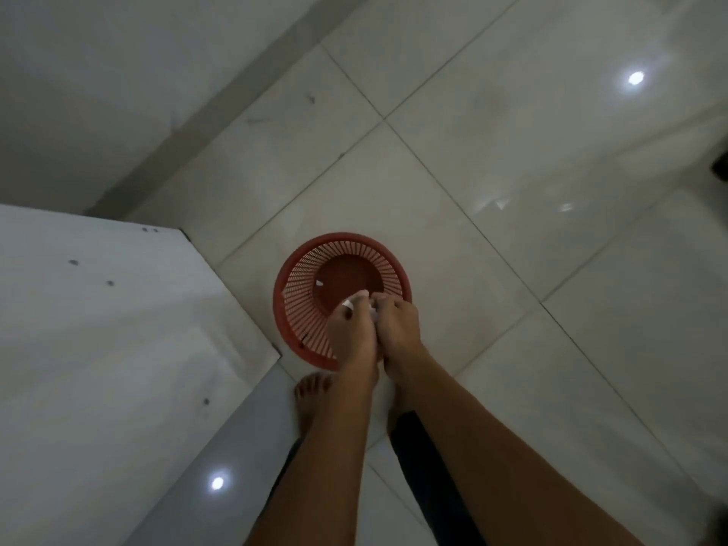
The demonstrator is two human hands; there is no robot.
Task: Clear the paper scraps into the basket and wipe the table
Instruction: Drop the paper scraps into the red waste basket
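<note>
A round red plastic basket (299, 269) with slotted walls stands on the tiled floor just right of the white table's (98, 329) corner. One small white paper scrap (319, 283) lies on its floor. My left hand (350, 333) and my right hand (398, 323) are pressed together over the basket's near side. White paper scraps (360, 303) show between their fingertips. Both hands are closed around the paper. How much paper they hold is hidden by the fingers.
The white table fills the left side and carries a few small dark specks (73, 262). My bare feet (311, 400) stand on glossy floor tiles below the basket. A wall (98, 72) runs along the top left.
</note>
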